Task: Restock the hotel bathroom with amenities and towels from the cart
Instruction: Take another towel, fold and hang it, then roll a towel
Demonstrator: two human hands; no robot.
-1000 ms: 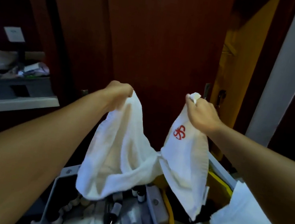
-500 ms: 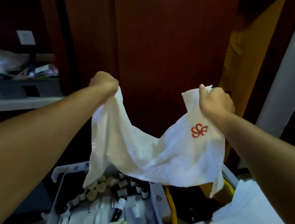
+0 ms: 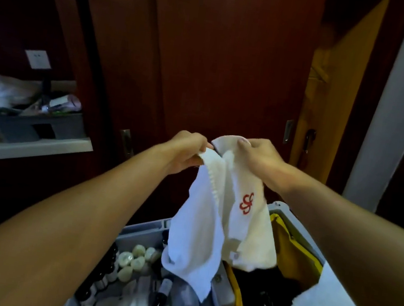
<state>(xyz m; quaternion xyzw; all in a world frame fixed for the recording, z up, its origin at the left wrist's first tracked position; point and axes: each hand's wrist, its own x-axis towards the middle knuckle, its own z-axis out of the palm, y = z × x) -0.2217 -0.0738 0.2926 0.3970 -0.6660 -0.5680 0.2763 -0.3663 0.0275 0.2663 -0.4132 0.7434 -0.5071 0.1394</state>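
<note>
Left hand (image 3: pixel 187 151) and right hand (image 3: pixel 257 158) each pinch a top corner of the white towel (image 3: pixel 214 222), corners held together above the cart (image 3: pixel 288 214), apparently to fold it

Item: white towel (image 3: pixel 245 226), in my hands. Marking: red embroidered logo (image 3: pixel 246 202), looped monogram, poss. "S"-type letters, can't read for sure. No other text, nos. or labels legible anywhere else in view.

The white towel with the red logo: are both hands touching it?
Touching. The head view shows the left hand and right hand pinching the towel's top edge.
</note>
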